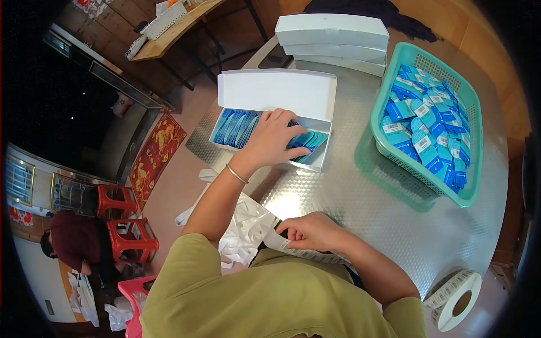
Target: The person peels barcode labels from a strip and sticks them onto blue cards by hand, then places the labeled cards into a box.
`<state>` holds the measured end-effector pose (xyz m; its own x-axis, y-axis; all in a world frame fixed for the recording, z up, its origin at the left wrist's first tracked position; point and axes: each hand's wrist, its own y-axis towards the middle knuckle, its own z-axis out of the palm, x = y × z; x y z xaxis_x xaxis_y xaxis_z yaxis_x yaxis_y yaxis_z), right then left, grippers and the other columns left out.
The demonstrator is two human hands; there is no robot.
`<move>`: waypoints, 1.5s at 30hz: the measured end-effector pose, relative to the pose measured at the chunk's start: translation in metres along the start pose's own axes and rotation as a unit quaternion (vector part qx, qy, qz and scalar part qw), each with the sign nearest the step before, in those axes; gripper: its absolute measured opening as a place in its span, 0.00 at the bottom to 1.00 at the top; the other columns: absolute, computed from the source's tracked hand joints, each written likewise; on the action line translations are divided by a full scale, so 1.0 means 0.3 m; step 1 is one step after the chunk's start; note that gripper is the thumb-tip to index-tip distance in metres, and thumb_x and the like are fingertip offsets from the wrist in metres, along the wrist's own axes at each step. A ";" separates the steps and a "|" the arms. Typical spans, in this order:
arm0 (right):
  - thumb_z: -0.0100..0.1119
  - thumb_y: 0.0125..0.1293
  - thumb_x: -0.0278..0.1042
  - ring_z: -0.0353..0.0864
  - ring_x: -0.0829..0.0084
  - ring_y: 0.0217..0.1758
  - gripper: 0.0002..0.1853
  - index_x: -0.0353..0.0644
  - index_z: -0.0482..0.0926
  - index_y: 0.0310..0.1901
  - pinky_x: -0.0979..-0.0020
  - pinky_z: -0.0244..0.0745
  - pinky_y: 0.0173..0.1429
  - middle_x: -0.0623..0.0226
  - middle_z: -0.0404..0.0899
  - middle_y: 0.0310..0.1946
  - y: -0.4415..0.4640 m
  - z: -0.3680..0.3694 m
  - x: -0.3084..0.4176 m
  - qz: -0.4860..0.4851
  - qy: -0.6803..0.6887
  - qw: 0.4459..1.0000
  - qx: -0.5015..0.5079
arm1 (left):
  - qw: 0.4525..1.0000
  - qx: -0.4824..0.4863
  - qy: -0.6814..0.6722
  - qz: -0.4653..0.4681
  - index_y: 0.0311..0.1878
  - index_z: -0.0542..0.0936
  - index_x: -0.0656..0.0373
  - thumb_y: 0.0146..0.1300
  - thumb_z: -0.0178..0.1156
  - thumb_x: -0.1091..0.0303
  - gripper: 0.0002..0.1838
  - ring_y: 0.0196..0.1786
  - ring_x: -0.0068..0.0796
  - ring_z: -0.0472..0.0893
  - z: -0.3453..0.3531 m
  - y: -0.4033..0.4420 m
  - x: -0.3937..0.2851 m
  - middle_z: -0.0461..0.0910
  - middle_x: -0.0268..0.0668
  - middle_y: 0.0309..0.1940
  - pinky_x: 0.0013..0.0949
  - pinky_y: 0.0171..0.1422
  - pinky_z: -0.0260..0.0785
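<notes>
My left hand (272, 138) reaches into an open white box (277, 90), its fingers and thumb spread over a row of blue packets (235, 128). The fingertips touch the packets (315, 142) at the right part of the row; what lies under the palm is hidden. Close to my body, my right hand (315, 231) is closed on a strip of barcode labels (276, 239). This strip runs along my waist towards a label roll (451, 301) at the table's lower right edge. White backing ribbon (245, 225) hangs in a tangle to the left.
A green basket (378, 141) heaped with blue labelled packets (428, 121) stands on the right of the metal table (332, 197). Closed white boxes (332, 34) are stacked behind. On the floor to the left are red stools (132, 239) and a bent-over person (79, 239).
</notes>
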<state>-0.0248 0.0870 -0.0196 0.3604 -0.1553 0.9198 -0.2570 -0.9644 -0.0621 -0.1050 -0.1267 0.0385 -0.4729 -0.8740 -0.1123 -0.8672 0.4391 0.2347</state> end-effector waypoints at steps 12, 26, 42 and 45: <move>0.69 0.59 0.35 0.84 0.74 0.30 0.19 0.47 0.77 0.51 0.71 0.77 0.37 0.72 0.84 0.29 0.002 -0.001 -0.008 -0.006 -0.003 1.000 0.003 | 0.989 0.083 0.097 -0.076 0.25 0.84 0.64 0.51 0.63 0.32 0.35 0.37 0.42 0.80 -0.032 0.034 -0.088 0.79 0.44 0.27 0.40 0.42 0.73; 0.68 0.57 0.37 0.84 0.70 0.33 0.20 0.50 0.76 0.51 0.65 0.75 0.37 0.73 0.84 0.29 -0.001 -0.004 -0.004 -0.006 -0.010 1.000 0.000 | 0.966 0.128 0.151 -0.164 0.28 0.85 0.56 0.54 0.62 0.63 0.08 0.37 0.47 0.85 0.066 0.101 -0.049 0.84 0.46 0.30 0.45 0.40 0.76; 0.60 0.62 0.35 0.81 0.64 0.36 0.13 0.52 0.79 0.49 0.60 0.72 0.38 0.70 0.83 0.32 0.018 0.068 -0.010 -0.070 -0.055 0.993 -0.076 | 0.909 0.140 0.008 0.393 0.33 0.82 0.45 0.50 0.59 0.71 0.08 0.45 0.30 0.75 -0.038 0.165 -0.459 0.77 0.24 0.26 0.46 0.73 0.53; 0.59 0.62 0.35 0.81 0.65 0.37 0.13 0.51 0.78 0.49 0.60 0.72 0.39 0.69 0.82 0.33 0.036 0.091 -0.042 -0.066 0.015 0.997 -0.049 | 0.867 0.170 0.072 0.462 0.32 0.81 0.45 0.50 0.58 0.70 0.07 0.47 0.27 0.75 0.054 0.158 -0.541 0.78 0.22 0.30 0.48 0.75 0.51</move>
<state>-0.0075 0.0726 -0.0425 0.3697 -0.0213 0.9289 -0.2972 -0.9499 0.0965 -0.0721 0.0393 0.0523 -0.9875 -0.1214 0.1002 -0.1349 0.9809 -0.1403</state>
